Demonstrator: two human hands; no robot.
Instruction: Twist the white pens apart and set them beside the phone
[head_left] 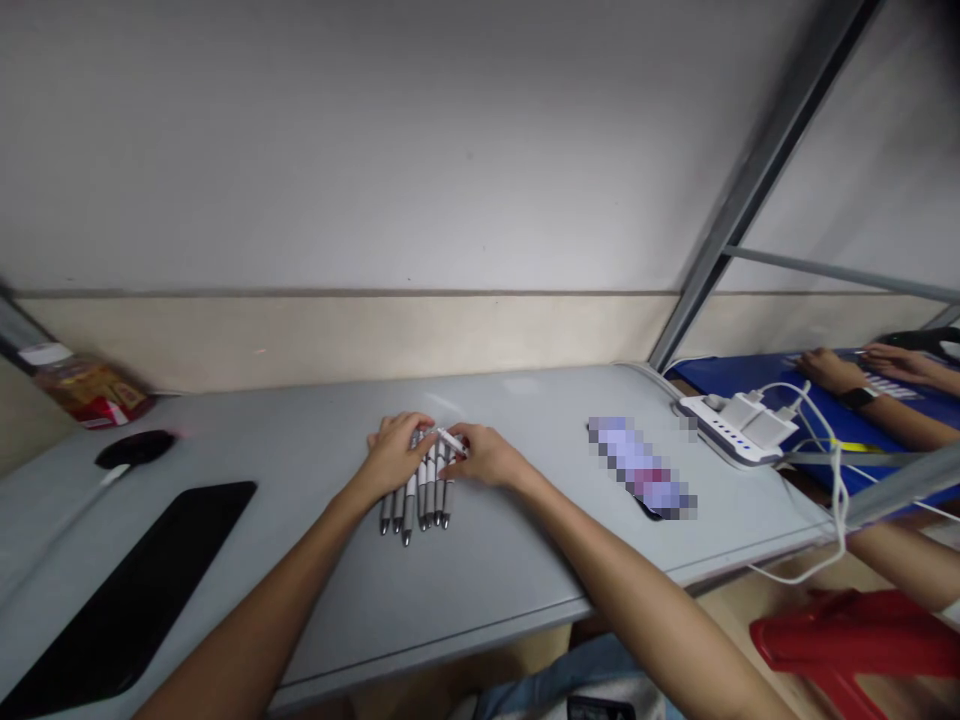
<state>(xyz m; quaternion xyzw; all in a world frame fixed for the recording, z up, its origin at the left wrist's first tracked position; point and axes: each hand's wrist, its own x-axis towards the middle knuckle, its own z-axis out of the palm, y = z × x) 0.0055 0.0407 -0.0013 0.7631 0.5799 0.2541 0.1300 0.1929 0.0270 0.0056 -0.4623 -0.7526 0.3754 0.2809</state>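
Several pens point(409, 508) with white barrels, grey grips and shiny tips lie side by side on the grey desk, tips toward me. My left hand point(396, 455) curls over the upper left part of the row, its fingers and thumb around the pens there. In my right hand point(486, 455), one more white pen point(451, 441) is pinched between thumb and fingers, held slantwise above the right upper end of the row. The upper ends of the other pens are partly hidden beneath my hands.
A phone point(641, 470) and a white power strip point(731, 430) with plugs and cables lie on the right. To the left are a black pad point(135, 600), a black round object point(135, 449) and a bottle point(86, 388). Another person's hands point(832, 372) work at a blue table.
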